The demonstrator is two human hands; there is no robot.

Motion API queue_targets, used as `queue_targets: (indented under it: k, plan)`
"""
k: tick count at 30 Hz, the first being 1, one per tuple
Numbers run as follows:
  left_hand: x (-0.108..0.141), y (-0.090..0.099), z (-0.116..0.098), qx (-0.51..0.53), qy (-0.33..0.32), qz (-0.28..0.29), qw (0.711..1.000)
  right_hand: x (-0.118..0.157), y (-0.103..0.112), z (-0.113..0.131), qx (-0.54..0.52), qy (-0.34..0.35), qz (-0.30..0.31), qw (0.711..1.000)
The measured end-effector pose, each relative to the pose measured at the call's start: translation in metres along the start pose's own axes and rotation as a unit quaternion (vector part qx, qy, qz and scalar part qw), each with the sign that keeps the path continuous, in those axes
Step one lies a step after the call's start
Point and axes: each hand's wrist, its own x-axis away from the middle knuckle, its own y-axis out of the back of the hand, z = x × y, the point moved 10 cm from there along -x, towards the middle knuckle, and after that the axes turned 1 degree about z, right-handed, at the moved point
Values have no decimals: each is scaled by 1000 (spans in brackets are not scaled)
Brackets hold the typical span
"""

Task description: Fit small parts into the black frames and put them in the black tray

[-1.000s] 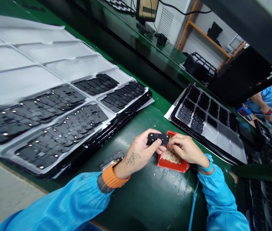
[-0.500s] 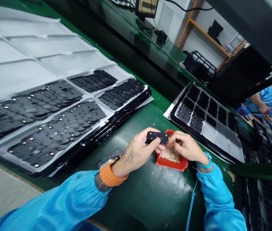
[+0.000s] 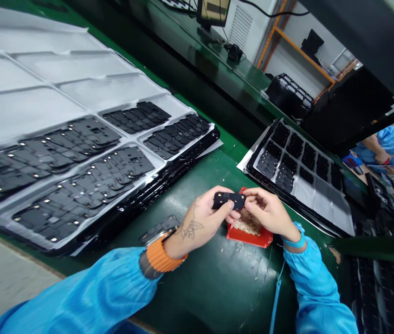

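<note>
Well, the left hand (image 3: 203, 218) is closed on a small black rectangular part (image 3: 229, 201), pinching it between thumb and fingers and holding it in the air just above the corner of a red plastic tray (image 3: 249, 241). Bright metal spots show on the part's upper face. The right hand (image 3: 268, 213) is curled with its fingertips together at the part's right end; whether they touch it or only sit just beside it, I cannot tell. The tray lies on a green workbench mat (image 3: 217, 287) between the two wrists and holds loose tan granules (image 3: 246, 226), with a few crumbs scattered on the mat around it.

An orange watch strap (image 3: 158, 257) circles the left wrist below a blue sleeve (image 3: 92, 287). A blue wrist strap (image 3: 294, 242) circles the right one, with a coiled blue cord (image 3: 275, 306) hanging from it.

To the left, a wide white-lined tray (image 3: 67, 181) carries rows of overlapping black parts. To the right sits a black tray with square pockets (image 3: 294, 162). Farther off, a co-worker in a blue smock (image 3: 388, 144) works at another bench.
</note>
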Motion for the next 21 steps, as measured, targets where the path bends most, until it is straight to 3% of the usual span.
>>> queue_targets:
  k: [3, 6, 10, 16, 21]
  plan:
    - [3, -4, 1, -3, -6, 4, 1000, 0, -9, 6, -106, 37, -35, 993]
    - [6, -8, 2, -7, -12, 5, 1000, 2, -10, 11, -139, 59, -87, 985]
    - [9, -13, 2, 10, -12, 8, 1000, 3, -14, 8, -190, 34, -94, 977]
    - [10, -17, 3, 8, -6, 19, 1000, 4, -12, 0, -185, -6, -103, 977]
    - [13, -19, 4, -39, -20, 27, 999, 5, -7, 4, -167, 9, -122, 978]
